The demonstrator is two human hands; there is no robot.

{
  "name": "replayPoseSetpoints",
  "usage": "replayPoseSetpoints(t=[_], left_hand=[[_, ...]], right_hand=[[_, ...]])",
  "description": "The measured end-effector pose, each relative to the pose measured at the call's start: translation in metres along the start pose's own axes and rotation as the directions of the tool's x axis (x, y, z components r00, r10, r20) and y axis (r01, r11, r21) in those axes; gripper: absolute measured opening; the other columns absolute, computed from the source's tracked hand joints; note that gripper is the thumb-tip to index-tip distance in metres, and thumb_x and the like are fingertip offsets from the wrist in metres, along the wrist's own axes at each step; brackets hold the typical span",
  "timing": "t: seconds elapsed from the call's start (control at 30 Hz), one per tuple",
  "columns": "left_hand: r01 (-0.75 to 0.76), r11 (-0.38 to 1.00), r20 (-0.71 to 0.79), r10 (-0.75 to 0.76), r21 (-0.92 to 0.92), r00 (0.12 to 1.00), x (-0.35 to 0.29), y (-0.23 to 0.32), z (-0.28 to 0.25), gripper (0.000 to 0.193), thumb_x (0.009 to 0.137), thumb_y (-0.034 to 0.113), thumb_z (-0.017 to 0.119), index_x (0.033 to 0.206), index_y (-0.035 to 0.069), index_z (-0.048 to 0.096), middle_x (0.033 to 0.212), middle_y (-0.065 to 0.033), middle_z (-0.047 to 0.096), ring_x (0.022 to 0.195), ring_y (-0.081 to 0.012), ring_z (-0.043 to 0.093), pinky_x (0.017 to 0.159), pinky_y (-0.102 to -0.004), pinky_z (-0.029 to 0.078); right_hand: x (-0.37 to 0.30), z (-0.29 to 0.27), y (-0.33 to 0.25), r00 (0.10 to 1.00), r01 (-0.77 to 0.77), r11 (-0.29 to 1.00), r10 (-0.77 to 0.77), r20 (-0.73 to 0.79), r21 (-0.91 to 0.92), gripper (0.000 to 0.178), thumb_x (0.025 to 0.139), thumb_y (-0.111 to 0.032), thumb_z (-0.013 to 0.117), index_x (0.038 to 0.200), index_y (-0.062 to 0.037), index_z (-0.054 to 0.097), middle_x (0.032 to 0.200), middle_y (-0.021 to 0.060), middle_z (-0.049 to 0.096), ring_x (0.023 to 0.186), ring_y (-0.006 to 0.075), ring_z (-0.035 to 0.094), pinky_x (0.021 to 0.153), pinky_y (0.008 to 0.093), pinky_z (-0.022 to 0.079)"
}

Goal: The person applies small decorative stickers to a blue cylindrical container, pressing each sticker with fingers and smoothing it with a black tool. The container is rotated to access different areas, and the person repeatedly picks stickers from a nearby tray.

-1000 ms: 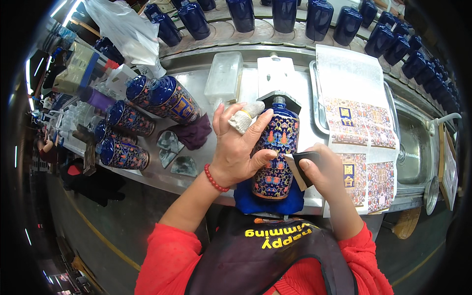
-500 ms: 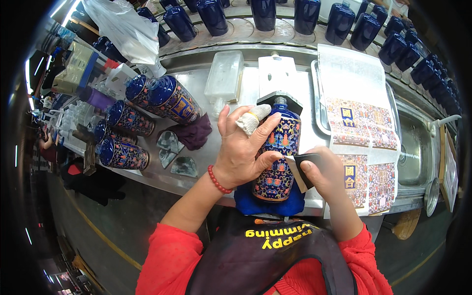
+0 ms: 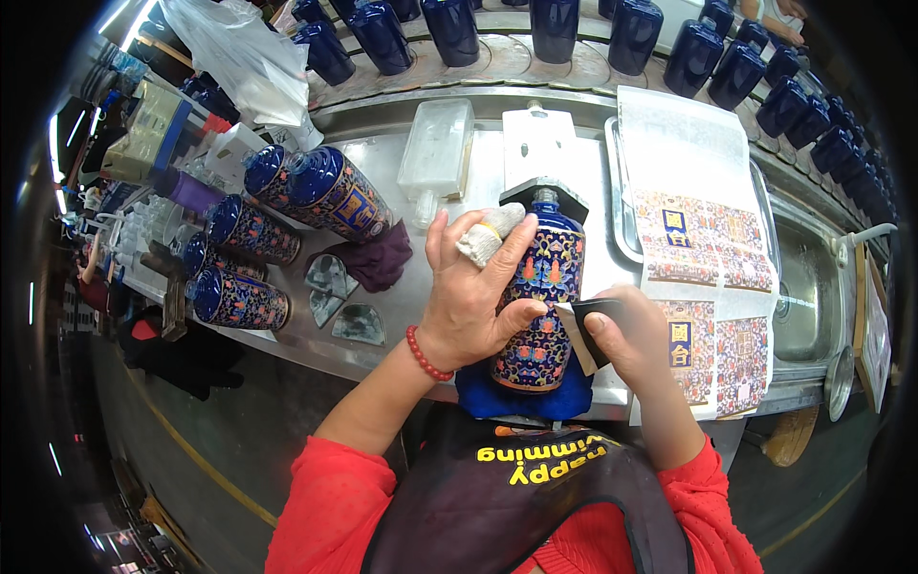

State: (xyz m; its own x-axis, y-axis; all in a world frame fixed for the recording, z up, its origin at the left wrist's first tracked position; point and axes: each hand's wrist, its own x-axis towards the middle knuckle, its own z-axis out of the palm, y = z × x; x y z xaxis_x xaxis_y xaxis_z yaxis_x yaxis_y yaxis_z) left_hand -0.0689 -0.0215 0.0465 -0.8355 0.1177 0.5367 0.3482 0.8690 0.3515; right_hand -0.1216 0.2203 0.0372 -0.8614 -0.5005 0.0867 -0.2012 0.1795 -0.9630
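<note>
A dark blue bottle (image 3: 541,330) with a colourful floral pattern lies tilted in front of me, its neck at a dark angular rest (image 3: 564,203) and its base on a blue cloth pad (image 3: 469,387). My left hand (image 3: 464,306) holds it from the left side, thumb and fingers on its surface. White wrapping (image 3: 481,244) with a yellow band covers one finger. In my right hand (image 3: 631,335) is a thin scraper (image 3: 581,337), black with a pale tan face, its edge against the bottle's right side. The right fingers are partly hidden and blurred.
Several patterned bottles (image 3: 344,196) stand at the left beside a purple cloth (image 3: 378,258). Printed pattern sheets (image 3: 703,325) lie at the right, before a metal sink (image 3: 801,306). A clear container (image 3: 435,148) lies ahead. Plain blue bottles (image 3: 555,29) line a conveyor (image 3: 497,72) behind.
The plain blue bottles on the conveyor have shifted to the right. My left fingers have moved slightly on the patterned bottle; the scraper is almost unmoved.
</note>
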Motion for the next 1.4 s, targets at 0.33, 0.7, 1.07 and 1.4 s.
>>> replayPoseSetpoints(t=[0.33,0.7,1.07,1.4], left_hand=[[-0.058,0.978,0.13,0.032,0.198,0.991,-0.009,0.019,-0.006,0.103,0.094,0.081,0.037,0.154,-0.003,0.043,0.148,-0.018,0.054,0.146,-0.0394,0.03,0.121,-0.0591,0.007],[0.072,0.997,0.075,-0.075,0.034,0.994,-0.01,0.015,-0.007,0.087,0.098,0.072,0.043,0.15,0.003,0.052,0.144,-0.0183,0.059,0.143,-0.0399,0.03,0.118,-0.0632,0.006],[0.045,0.994,0.093,-0.054,0.098,0.994,-0.002,0.019,-0.008,0.088,0.098,0.072,0.041,0.15,0.002,0.051,0.129,-0.0161,0.067,0.141,-0.038,0.032,0.118,-0.0638,0.006],[0.027,0.993,0.115,-0.04,0.112,0.993,0.003,0.023,-0.01,0.088,0.099,0.072,0.038,0.155,0.005,0.046,0.118,-0.0137,0.071,0.141,-0.0364,0.034,0.117,-0.0653,0.004]], right_hand=[[0.0,0.0,0.001,1.0,-0.001,1.0,0.001,0.009,0.015,0.034,0.094,-0.031,0.074,0.1,0.0011,0.067,0.089,0.0082,0.067,0.081,0.0161,0.063,0.075,0.0305,0.051],[0.001,0.003,0.003,0.993,0.119,0.993,-0.119,-0.004,-0.013,0.021,0.094,-0.018,0.073,0.1,0.0008,0.067,0.083,0.0072,0.066,0.071,0.0125,0.062,0.065,0.0276,0.049],[0.0,0.004,0.003,0.992,0.119,0.993,-0.119,-0.031,-0.022,0.022,0.095,-0.019,0.074,0.1,0.0008,0.067,0.083,0.0075,0.067,0.072,0.0128,0.062,0.065,0.0281,0.049],[-0.002,0.002,0.01,0.994,0.111,0.994,-0.111,-0.016,-0.014,0.023,0.094,-0.02,0.074,0.1,0.0007,0.067,0.083,0.0075,0.066,0.072,0.0132,0.061,0.065,0.0284,0.049]])
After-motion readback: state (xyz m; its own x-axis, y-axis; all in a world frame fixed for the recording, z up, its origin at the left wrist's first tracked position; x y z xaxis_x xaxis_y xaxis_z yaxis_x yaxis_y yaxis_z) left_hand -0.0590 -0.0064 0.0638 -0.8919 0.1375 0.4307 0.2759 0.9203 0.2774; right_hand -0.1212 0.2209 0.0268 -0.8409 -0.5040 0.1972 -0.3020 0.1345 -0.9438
